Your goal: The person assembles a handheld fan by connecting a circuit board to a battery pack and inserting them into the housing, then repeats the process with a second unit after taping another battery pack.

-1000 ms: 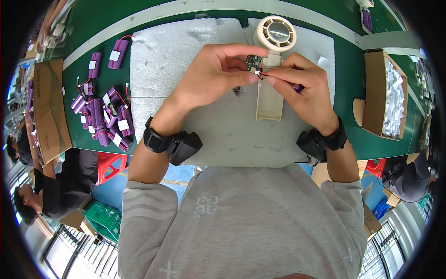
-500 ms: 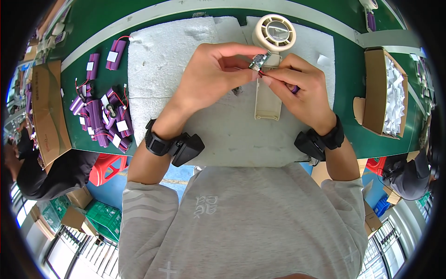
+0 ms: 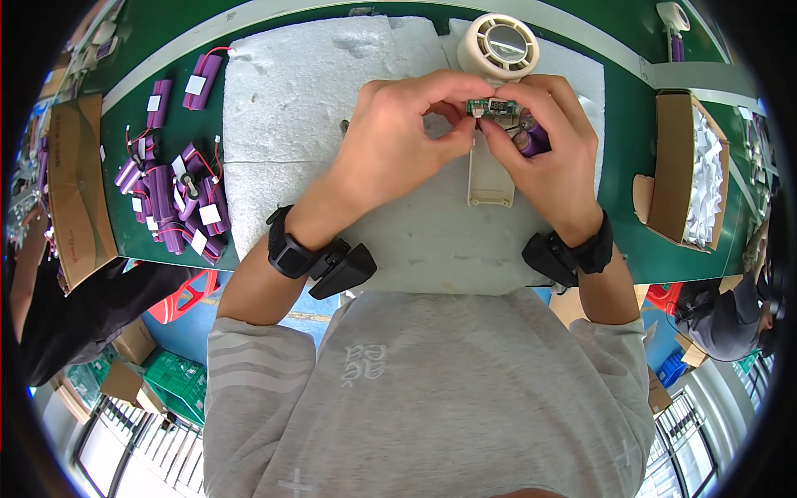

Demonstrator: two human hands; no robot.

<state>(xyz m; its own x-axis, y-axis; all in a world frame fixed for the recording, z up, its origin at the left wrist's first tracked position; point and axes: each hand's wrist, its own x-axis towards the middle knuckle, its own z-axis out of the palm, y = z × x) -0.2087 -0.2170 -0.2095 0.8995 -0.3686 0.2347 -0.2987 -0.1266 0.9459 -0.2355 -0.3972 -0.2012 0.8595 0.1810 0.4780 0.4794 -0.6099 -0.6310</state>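
Observation:
A small green circuit board (image 3: 491, 108) with a dark display is held over a cream handheld fan (image 3: 475, 55). My left hand (image 3: 398, 133) pinches the board's left end between thumb and fingers. At the other end, my right hand (image 3: 558, 141) has its fingertips against the board, and its fingers curl around a purple battery pack (image 3: 533, 141), partly hidden. The fan's round grilled head points away from me. Its handle (image 3: 490, 184) lies below my hands as an open shell, its upper part covered by them.
White foam sheets (image 3: 282, 91) and a grey mat surface (image 3: 407, 249) lie on the green table. Purple battery packs with red wires (image 3: 170, 199) are piled at left beside a cardboard box (image 3: 79, 191). An open carton (image 3: 672, 166) of white pieces stands right. People (image 3: 730, 315) sit on both sides.
The circuit board has turned from slanted to nearly level, its display now facing up. Both hands have shifted slightly right, and more of the battery pack shows in my right hand.

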